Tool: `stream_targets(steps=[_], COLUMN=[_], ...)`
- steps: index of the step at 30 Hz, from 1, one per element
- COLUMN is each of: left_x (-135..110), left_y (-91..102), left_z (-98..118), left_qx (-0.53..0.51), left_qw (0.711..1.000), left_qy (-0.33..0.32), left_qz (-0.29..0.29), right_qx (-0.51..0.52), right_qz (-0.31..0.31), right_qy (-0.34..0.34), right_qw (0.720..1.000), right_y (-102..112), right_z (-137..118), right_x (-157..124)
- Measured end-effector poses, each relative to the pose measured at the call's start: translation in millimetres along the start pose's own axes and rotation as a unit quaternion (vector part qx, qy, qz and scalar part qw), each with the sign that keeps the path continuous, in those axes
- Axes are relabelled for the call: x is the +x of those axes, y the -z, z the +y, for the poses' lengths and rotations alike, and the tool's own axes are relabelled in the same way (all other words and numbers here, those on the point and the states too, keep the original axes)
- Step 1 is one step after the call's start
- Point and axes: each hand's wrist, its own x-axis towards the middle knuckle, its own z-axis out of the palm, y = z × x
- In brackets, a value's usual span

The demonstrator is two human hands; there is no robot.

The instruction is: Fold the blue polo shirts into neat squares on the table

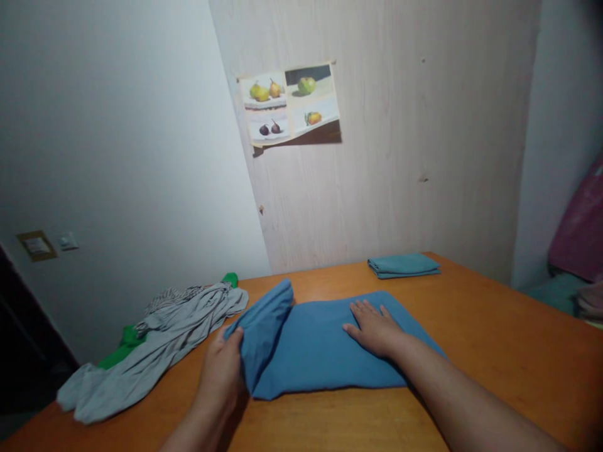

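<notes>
A blue cloth garment (325,351) lies flat on the table before me in a wide folded shape. Its left end is lifted off the table, and my left hand (226,358) grips that end with the thumb on top. The raised part stands up at a slant, with a crease along its base. On the right half of the cloth my right hand (374,326) rests palm down, fingers spread. Whether the cloth is a shirt or something else, I cannot tell.
On the orange wooden table (490,339), a folded blue-green cloth (404,265) lies at the back right. Crumpled grey clothing (160,351) with a green cloth (123,348) is heaped along the left edge. Behind stands a wall with a fruit picture (289,103).
</notes>
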Motion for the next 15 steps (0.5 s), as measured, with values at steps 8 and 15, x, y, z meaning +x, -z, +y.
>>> stream_targets(steps=[8, 15], left_x=[7, -22], left_y=[75.0, 86.9], left_z=[-37, -29], left_qx=[0.06, 0.357], left_qw=[0.99, 0.914], left_qy=[0.033, -0.192], left_qz=[0.127, -0.002], right_qx=[-0.009, 0.006], right_qz=[0.003, 0.008], right_qy=[0.0, 0.021], right_qw=[1.0, 1.0], right_y=[-4, 0], right_z=[4, 12], right_x=[4, 1])
